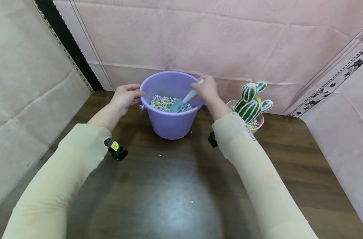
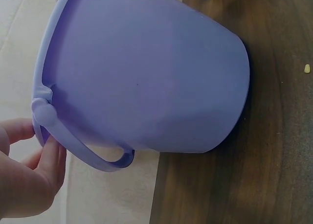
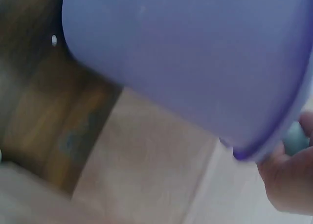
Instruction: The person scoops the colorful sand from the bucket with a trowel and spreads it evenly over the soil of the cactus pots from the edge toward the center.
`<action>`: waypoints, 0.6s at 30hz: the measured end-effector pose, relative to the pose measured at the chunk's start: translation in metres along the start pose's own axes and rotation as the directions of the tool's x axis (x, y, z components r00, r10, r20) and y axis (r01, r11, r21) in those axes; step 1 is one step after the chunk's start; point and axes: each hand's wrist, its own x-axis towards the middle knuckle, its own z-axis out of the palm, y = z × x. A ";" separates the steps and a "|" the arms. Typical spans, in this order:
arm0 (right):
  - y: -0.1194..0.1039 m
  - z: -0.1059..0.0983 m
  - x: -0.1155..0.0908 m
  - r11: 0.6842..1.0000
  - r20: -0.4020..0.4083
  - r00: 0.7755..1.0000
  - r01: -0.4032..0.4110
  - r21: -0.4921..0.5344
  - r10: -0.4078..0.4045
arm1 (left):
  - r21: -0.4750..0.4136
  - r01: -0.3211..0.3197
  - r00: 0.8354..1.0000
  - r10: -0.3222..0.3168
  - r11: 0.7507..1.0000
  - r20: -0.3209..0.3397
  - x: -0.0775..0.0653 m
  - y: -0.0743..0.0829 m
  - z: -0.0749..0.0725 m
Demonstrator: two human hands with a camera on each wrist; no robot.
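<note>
A purple bucket [image 1: 171,124] stands upright on the dark wooden table, with small multicoloured pebbles [image 1: 161,102] inside. My left hand [image 1: 126,97] pinches the bucket's left rim between thumb and fingers; in the left wrist view that hand [image 2: 34,172] grips beside the joint of the hanging purple handle [image 2: 90,153]. Over the right side of the rim, my right hand [image 1: 207,89] holds a light blue scoop [image 1: 187,98] by its handle. The scoop slants down to the left, its head among the pebbles. In the right wrist view the right hand [image 3: 291,180] shows at the rim, blurred.
Right of the bucket, a knitted green-and-white cactus [image 1: 250,103] stands in a pale pot [image 1: 260,122] with coloured pebbles, partly behind my right forearm. A few loose pebbles [image 1: 192,201] lie on the wooden table [image 1: 133,199]. Pale cloth walls [image 1: 199,39] close off the back and sides.
</note>
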 end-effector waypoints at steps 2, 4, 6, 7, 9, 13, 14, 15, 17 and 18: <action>0.000 0.006 -0.001 0.999 0.048 0.999 -0.019 0.026 0.017 | 0.000 0.003 1.000 -0.003 1.000 0.002 0.000 -0.001 0.001; 0.000 0.010 -0.003 0.999 0.074 0.997 -0.027 0.024 0.025 | 0.004 0.002 1.000 -0.003 1.000 0.009 0.000 -0.001 0.002; 0.001 0.012 -0.004 1.000 0.047 0.999 -0.012 0.001 0.012 | 0.005 -0.004 1.000 0.004 1.000 0.009 0.000 -0.001 0.002; 0.001 0.013 -0.005 1.000 0.037 0.999 -0.004 -0.002 0.004 | 0.008 -0.006 1.000 0.006 1.000 0.008 -0.001 -0.001 0.002; 0.001 0.013 -0.007 1.000 0.024 1.000 0.009 -0.019 -0.008 | 0.009 -0.006 1.000 0.006 1.000 0.005 -0.002 -0.002 0.002; 0.003 0.011 -0.012 0.998 -0.001 1.000 0.021 -0.059 -0.021 | 0.007 0.009 1.000 -0.009 1.000 0.005 -0.005 -0.003 0.003; 0.003 0.010 -0.013 0.998 -0.012 1.000 0.020 -0.067 -0.020 | 0.007 0.010 1.000 -0.010 1.000 0.008 -0.005 -0.003 0.004; 0.004 0.009 -0.013 0.997 -0.020 1.000 0.022 -0.070 -0.023 | 0.008 0.009 1.000 -0.009 1.000 0.009 -0.006 -0.004 0.004; 0.005 0.007 -0.014 0.996 -0.031 0.999 0.033 -0.077 -0.035 | 0.010 0.003 1.000 -0.003 1.000 0.009 -0.007 -0.003 0.006; 0.005 0.007 -0.014 0.996 -0.030 0.999 0.038 -0.081 -0.041 | 0.009 0.000 1.000 0.000 1.000 0.009 -0.007 -0.003 0.007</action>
